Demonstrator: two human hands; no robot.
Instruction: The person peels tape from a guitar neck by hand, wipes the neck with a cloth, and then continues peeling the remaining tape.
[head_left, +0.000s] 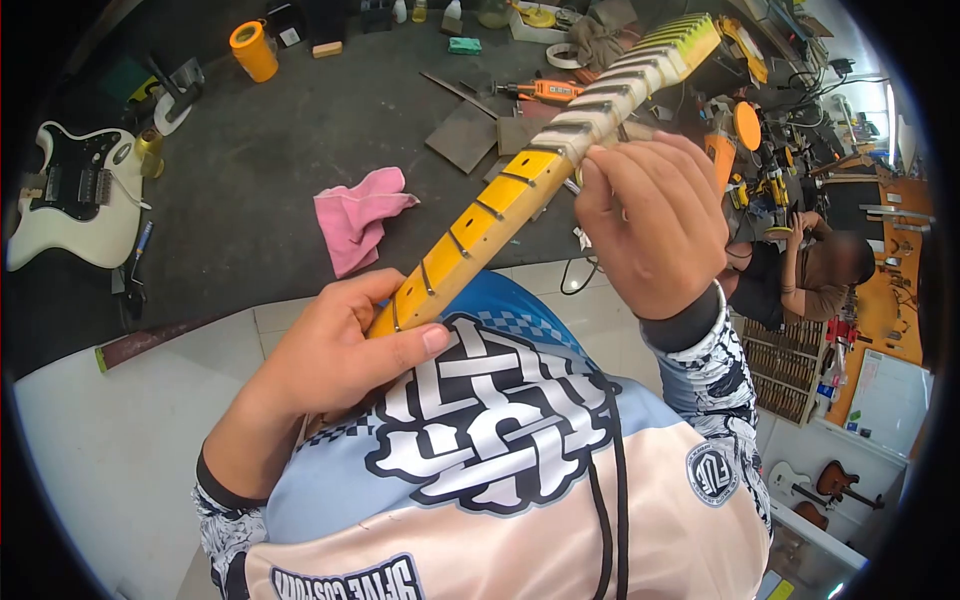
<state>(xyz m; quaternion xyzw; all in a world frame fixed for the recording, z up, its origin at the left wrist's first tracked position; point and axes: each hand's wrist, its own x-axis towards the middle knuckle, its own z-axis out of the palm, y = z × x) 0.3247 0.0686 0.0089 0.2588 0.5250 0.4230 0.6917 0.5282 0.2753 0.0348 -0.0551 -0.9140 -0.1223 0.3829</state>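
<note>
A yellow guitar neck [480, 222] with dark frets runs diagonally up to the right, its far part covered in whitish tape [612, 92] between the frets. Around its lower end my left hand [340, 345] is wrapped, thumb on the near edge and fingers on the far side. My right hand [655, 215] is closed beside the start of the taped part, fingertips curled in toward the neck's edge. What those fingertips pinch is mostly hidden. A pink cloth [362, 218] lies on the dark bench, left of the neck.
On the dark bench [300, 120] are a white guitar body [85, 195] at left, an orange cup [254, 52], dark flat plates [463, 138] and an orange rotary tool [545, 91]. Another person [815, 265] sits at the right, near tools and a shelf.
</note>
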